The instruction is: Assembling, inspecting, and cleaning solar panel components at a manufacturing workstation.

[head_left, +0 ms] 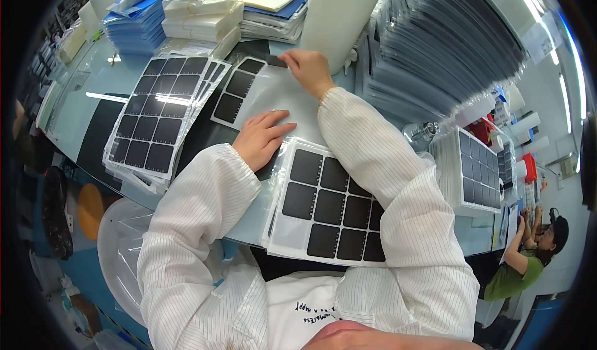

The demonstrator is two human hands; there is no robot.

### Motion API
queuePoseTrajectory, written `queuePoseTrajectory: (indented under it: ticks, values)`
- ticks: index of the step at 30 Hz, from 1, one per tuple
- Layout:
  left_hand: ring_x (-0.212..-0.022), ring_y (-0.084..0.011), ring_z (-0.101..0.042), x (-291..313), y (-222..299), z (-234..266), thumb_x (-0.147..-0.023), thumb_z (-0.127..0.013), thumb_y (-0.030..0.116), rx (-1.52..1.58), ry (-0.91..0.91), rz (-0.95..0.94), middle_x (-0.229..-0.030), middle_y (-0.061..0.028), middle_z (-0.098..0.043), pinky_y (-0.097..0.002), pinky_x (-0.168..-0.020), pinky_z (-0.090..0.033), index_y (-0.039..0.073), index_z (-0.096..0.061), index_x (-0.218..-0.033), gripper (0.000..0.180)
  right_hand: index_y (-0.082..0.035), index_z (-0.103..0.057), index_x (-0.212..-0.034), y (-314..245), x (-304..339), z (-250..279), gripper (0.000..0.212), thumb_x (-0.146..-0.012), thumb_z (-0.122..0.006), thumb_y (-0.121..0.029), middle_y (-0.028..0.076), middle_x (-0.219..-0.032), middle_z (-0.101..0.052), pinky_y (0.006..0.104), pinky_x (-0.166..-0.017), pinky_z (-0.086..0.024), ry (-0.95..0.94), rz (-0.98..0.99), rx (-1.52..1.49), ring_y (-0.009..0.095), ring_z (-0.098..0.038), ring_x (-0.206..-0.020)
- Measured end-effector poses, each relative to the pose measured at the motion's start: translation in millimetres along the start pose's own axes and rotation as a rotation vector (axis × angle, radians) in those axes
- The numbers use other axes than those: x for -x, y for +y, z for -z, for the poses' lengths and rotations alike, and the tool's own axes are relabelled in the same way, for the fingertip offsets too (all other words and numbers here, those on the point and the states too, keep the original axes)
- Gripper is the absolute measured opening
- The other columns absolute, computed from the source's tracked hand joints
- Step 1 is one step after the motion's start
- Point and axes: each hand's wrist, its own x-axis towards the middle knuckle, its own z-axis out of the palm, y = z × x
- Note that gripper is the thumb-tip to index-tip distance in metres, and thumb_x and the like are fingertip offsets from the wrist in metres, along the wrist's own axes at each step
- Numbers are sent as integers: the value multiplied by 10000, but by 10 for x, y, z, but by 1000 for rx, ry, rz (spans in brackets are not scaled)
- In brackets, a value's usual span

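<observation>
My right hand pinches a small black square label by its edge, at the far end of a pale backing sheet. Down that sheet's left side runs a column of black squares; the rest of its visible face is bare. Fingers outstretched, my left hand lies flat on the sheet's near part. Close to my body sits a stack of sheets with black squares, partly covered by my right forearm. Another such pile lies to the left.
Blue-edged packs, wrapped white bundles and a large white roll stand at the back. A tall stack of plastic sleeves rises at right, near a glass bottle and more label sheets. A person works far right.
</observation>
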Motion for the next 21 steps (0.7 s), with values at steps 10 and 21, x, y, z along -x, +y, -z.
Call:
queuePoseTrajectory:
  ticks: [10, 21]
  values:
    - [-1265, -338, -361, -9, -174, -102, -814, -500, 103, 29, 87, -47, -1335, -153, -450, -414, -1050, -284, 52, -555, -1198, 392, 55, -649, -919, -867, 503, 1271, 220, -906, -557, -144, 114, -810, -667, 249, -580, -523, -115, -468, -765, 190, -674, -681]
    - [-1246, -293, -371, 6, 295, 60, -858, -542, 237, 284, 53, -128, -1278, -110, -482, -414, -1043, -292, 112, -580, -1201, 367, 132, -590, -905, -2046, 2094, 1668, 235, -730, -693, 14, 277, -870, -634, 311, -552, -556, -175, 201, -129, 284, -664, -681]
